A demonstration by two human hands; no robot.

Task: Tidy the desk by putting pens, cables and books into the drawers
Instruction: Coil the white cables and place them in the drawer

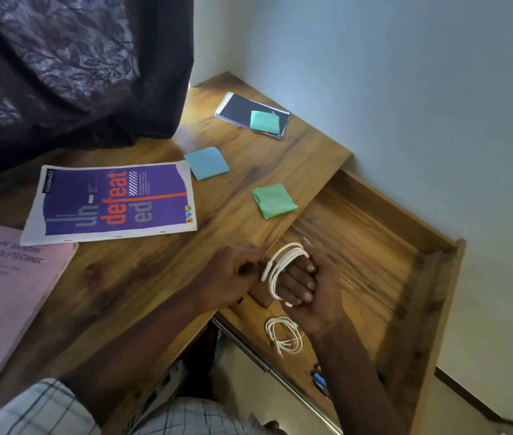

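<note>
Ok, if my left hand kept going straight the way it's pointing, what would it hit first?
The white cable coil looped at your right hand; your left hand looks to be pinching it.

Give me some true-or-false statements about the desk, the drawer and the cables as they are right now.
1. The drawer is open. True.
2. A coiled cable already lies in the drawer. True.
3. The purple notebook is inside the drawer. False: it lies flat on the desk.
4. The left hand and right hand hold a looped cable above the drawer. True.
5. The blue sticky pad sits on the spiral notepad. False: a green note does; the blue pad lies on the desk.
</note>
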